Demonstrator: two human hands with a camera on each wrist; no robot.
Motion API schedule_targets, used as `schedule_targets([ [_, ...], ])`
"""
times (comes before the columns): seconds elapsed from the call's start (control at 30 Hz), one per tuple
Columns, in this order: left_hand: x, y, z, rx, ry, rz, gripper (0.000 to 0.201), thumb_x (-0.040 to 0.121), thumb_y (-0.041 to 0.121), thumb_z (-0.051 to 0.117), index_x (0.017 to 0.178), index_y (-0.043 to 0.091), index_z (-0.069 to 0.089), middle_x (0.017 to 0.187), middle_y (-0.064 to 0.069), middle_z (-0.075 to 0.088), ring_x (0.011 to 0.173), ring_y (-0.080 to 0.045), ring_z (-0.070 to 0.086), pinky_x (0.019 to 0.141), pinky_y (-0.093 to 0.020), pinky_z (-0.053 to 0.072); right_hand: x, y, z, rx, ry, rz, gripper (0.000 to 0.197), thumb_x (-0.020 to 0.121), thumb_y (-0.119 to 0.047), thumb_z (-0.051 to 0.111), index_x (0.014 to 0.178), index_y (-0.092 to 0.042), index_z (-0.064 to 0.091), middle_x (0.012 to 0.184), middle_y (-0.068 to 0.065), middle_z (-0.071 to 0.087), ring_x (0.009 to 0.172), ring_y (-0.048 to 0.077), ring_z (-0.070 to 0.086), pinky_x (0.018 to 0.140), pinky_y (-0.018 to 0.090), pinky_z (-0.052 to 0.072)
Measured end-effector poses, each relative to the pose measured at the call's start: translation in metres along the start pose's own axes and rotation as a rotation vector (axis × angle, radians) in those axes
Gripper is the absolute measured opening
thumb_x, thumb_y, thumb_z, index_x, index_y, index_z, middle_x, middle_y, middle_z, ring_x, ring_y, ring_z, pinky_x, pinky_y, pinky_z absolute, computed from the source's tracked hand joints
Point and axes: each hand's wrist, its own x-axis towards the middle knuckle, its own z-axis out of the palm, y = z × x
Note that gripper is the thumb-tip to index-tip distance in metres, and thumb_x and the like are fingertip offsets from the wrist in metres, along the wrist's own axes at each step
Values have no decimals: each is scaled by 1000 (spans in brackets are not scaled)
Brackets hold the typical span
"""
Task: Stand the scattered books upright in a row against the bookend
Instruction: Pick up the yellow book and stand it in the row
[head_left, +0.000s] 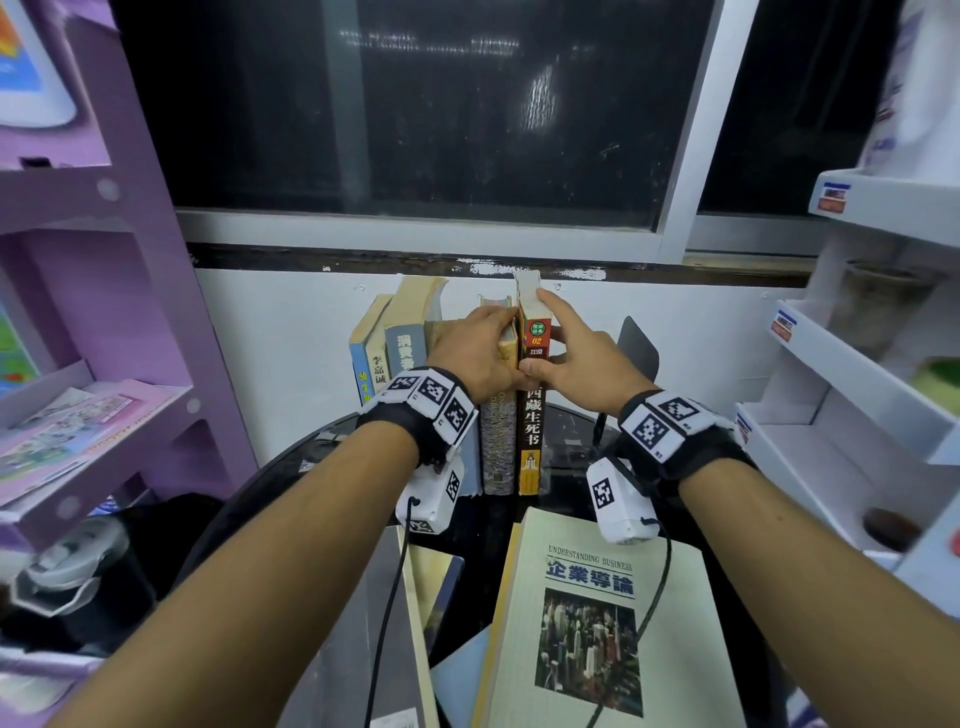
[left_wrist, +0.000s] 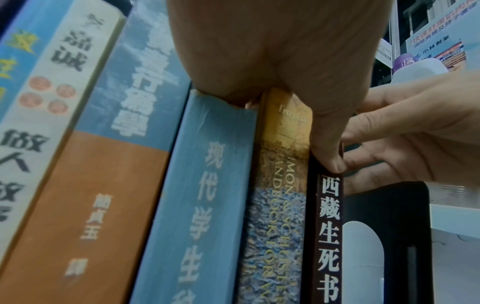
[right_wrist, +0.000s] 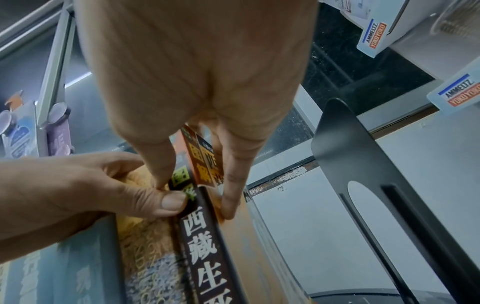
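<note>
Several books stand upright in a row at the back of a round black table. My left hand holds the top of a mottled yellow-and-blue book, with its thumb on the spine. My right hand pinches a dark brown book at the row's right end, thumb on one side and index finger on the other. This book stands taller than its neighbours. A black metal bookend stands to its right, a gap apart.
A cream book titled "Understanding Business" lies flat at the front of the table, with other flat books to its left. A purple shelf unit stands on the left and white shelves on the right. A wall and window are behind.
</note>
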Motion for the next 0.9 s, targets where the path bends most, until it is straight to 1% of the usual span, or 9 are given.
schedule_targets([
  [0.1, -5, 4, -2, 17, 13, -8, 92, 70, 45, 80, 147, 20, 35, 146, -1, 42, 132, -21, 42, 108, -38, 34, -6, -2, -3, -26, -26, 26, 88, 91, -20, 66, 155, -31, 6, 147, 9, 47, 98, 22, 67, 87, 26, 46],
  [0.2, -15, 6, -2, 0, 12, -13, 90, 71, 41, 79, 146, 20, 34, 146, -1, 42, 132, -21, 42, 109, -39, 35, -12, -6, -5, -37, -33, 39, 91, 90, -20, 67, 155, -31, 5, 148, 9, 46, 104, 24, 66, 91, 28, 45],
  [0.33, -34, 11, -4, 11, 32, 2, 87, 74, 38, 78, 147, 18, 33, 148, -3, 41, 135, -22, 36, 112, -41, 30, -28, -12, -11, -45, -53, 57, 88, 90, -24, 67, 154, -34, 8, 150, 7, 43, 105, 23, 65, 97, 31, 43],
  [0.43, -49, 15, -6, 37, 60, 15, 85, 76, 39, 76, 146, 18, 33, 149, -4, 39, 138, -23, 31, 115, -43, 26, -45, -17, -16, -46, -71, 85, 83, 90, -26, 67, 154, -32, 14, 152, 7, 41, 112, 23, 62, 96, 28, 43],
  [0.5, -58, 16, -6, 41, 70, 17, 86, 77, 40, 75, 147, 17, 32, 152, -5, 35, 140, -23, 28, 116, -44, 24, -57, -18, -20, -73, -88, 103, 77, 90, -28, 67, 153, -29, 21, 150, 7, 42, 115, 24, 60, 95, 30, 45],
  [0.57, -67, 18, -6, 33, 78, 12, 86, 78, 39, 74, 148, 17, 31, 154, -6, 30, 143, -23, 24, 118, -43, 22, -70, -16, -23, -111, -101, 125, 71, 89, -31, 68, 149, -26, 31, 147, 5, 46, 111, 21, 60, 89, 27, 46],
  [0.63, -77, 20, -5, 21, 80, 5, 86, 78, 38, 74, 149, 18, 29, 157, -5, 25, 144, -23, 21, 118, -43, 20, -82, -12, -25, -111, -105, 156, 65, 88, -32, 70, 145, -24, 40, 143, 3, 50, 111, 19, 60, 85, 24, 43],
  [0.77, -95, 24, 0, -24, 28, -27, 87, 80, 39, 73, 150, 20, 25, 159, 0, 19, 144, -23, 24, 116, -43, 26, -106, -1, -27, -114, -129, 239, 58, 88, -36, 68, 140, -23, 45, 142, 4, 51, 121, 21, 54, 90, 26, 41],
  [0.9, -114, 34, 8, -41, -153, -61, 82, 85, 41, 67, 151, 18, 23, 159, -2, 17, 143, -24, 26, 116, -40, 26, -128, 8, -28, -247, -230, 357, 71, 86, -54, 63, 143, -18, 40, 145, 7, 48, 128, 24, 48, 97, 30, 36],
])
